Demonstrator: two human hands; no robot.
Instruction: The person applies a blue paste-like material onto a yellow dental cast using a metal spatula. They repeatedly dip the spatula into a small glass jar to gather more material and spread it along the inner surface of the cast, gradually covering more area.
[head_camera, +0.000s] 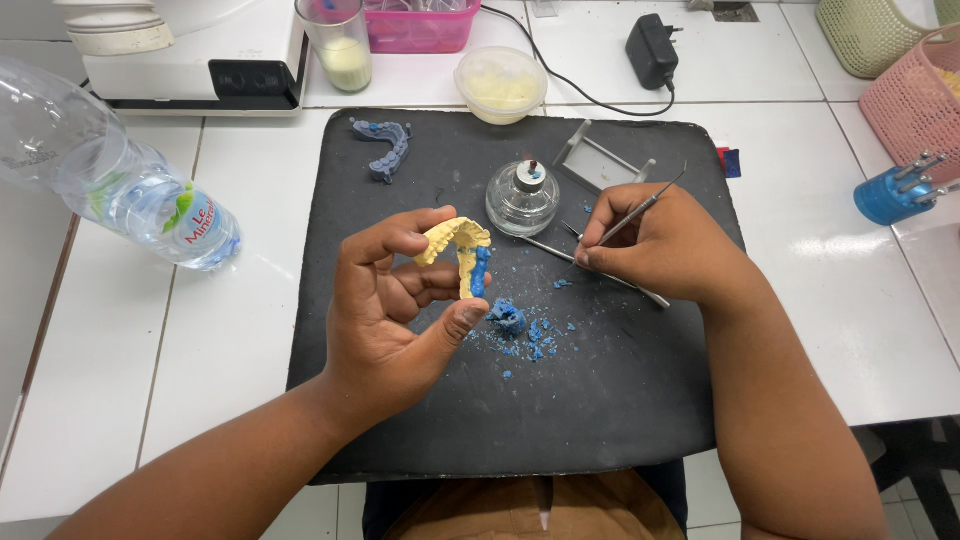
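Left hand (395, 310) is raised over the near-middle of the black rubber work mat (400, 420), thumb and fingers clamped on a yellow plaster dental arch cast (458, 243) with a strip of blue wax (480, 272) stuck along one side; cast held upright, off the mat. Just right of the thumb, a lump and scatter of blue wax crumbs (518, 325) lies on the mat. Right hand (655, 245) sits right of the cast, fingers closed pen-style round a thin metal carving tool (640, 210), its working tip near the fingertips and apart from the cast, the other end pointing up and away. A second thin metal instrument (560, 251) lies on the mat, running under the right hand. Behind the hands, a small clear glass spirit lamp (522, 197) stands mid-mat, a flat metal frame (600, 160) just right of it, and a blue-grey dental arch piece (384, 145) at the far left corner. Left of the mat, a clear plastic water bottle (120, 180) lies on the white tiled bench (240, 300). Far side: a white machine (190, 50), a clear cup of cream powder (340, 45), a round lidded tub (500, 83), a black power adapter (651, 48). Far right, pink and green baskets (915, 95) and a blue tool holder (890, 195).
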